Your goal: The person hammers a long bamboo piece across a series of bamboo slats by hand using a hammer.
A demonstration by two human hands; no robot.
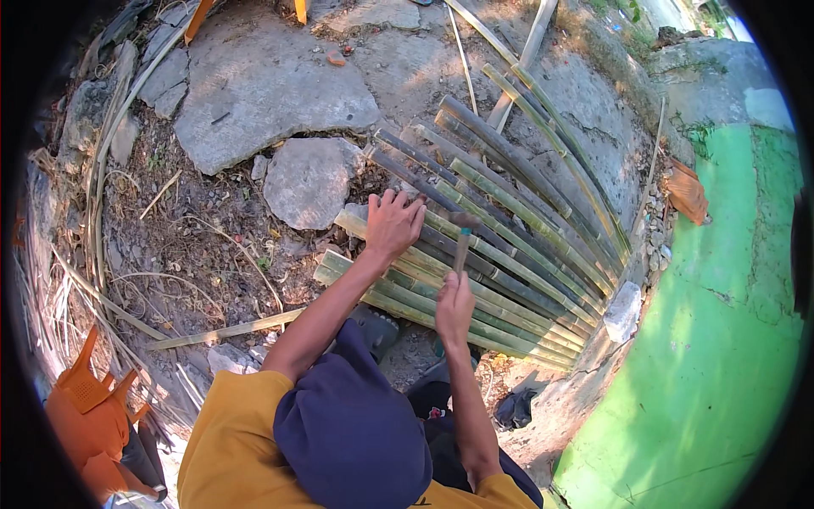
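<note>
Split bamboo strips [526,301], green and dark, fan out side by side in front of me. Their right ends converge near a low concrete edge. My left hand [395,225] lies over the strips toward their left ends, its fingers bent down onto one bamboo strip; the fingertips are partly hidden. My right hand [455,307] is closed round the handle of a hammer [462,246]. The hammer's dark head is above the strips, just right of my left hand; whether it touches the bamboo I cannot tell.
Broken concrete slabs [271,93] and a loose flat stone [312,182] lie beyond. More bamboo lengths [560,140] stretch away at the far right. Green-painted ground [678,365] borders the right. An orange plastic chair [89,416] is at lower left; a white stone [623,312] lies by the strips' ends.
</note>
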